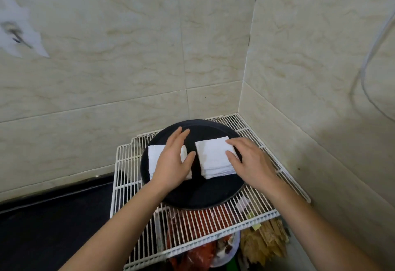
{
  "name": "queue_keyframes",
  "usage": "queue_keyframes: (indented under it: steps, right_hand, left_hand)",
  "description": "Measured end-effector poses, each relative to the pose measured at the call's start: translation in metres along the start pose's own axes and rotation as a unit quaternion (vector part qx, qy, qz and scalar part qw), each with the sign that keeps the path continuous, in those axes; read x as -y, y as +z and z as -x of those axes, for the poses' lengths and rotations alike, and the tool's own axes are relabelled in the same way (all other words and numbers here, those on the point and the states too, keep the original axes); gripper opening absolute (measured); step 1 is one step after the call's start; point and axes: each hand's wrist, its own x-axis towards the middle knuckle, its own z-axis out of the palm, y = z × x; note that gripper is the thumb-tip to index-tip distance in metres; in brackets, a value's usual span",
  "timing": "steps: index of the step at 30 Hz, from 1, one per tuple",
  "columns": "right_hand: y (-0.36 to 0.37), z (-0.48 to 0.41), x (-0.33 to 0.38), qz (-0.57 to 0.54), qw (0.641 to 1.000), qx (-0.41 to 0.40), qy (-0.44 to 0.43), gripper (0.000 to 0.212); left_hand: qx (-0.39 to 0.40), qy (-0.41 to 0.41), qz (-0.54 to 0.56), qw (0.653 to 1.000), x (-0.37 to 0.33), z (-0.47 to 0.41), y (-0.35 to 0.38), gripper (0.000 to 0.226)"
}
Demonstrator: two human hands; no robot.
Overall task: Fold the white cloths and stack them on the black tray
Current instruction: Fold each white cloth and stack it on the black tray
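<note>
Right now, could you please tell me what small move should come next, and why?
Probably lift the left cloth onto the right pile: both lie apart on the black tray, left hand flat on one, right hand touching the other.

The cloths (213,159) are looking rough and woven, the tray (203,191) matt black, the rack (126,185) coated wire, the tiles (128,67) glossy.

Left hand (171,161): palm down, fingers straight and close together, thumb spread toward the right hand | Right hand (252,161): palm down, fingers loosely extended, slightly parted, tips angled toward the left hand | Spacing: side by side, near, not touching | Left forearm (119,223), right forearm (310,223): bare, extended forward, wider apart behind the wrists.
</note>
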Motion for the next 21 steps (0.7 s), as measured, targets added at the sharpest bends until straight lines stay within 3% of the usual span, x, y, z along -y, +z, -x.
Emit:
queue_keyframes:
  steps: [4,7,16,21]
  right_hand:
    - [0.018,-0.013,0.043,0.024,0.998,-0.039,-0.04,0.048]
    - [0.052,-0.022,0.09,0.016,0.996,-0.012,-0.084,0.056]
    - [0.149,0.0,0.284,0.0,0.97,0.069,-0.234,0.061]
    - [0.196,0.041,0.442,-0.028,0.947,0.081,-0.311,0.063]
  left_hand:
    - [-0.053,0.001,-0.187,0.981,0.023,0.032,-0.056,0.066]
    - [-0.063,-0.073,-0.303,0.948,0.061,0.072,-0.096,0.071]
    - [-0.12,-0.272,-0.391,0.871,0.145,0.231,-0.241,0.075]
    - [-0.18,-0.351,-0.411,0.822,0.179,0.356,-0.349,0.079]
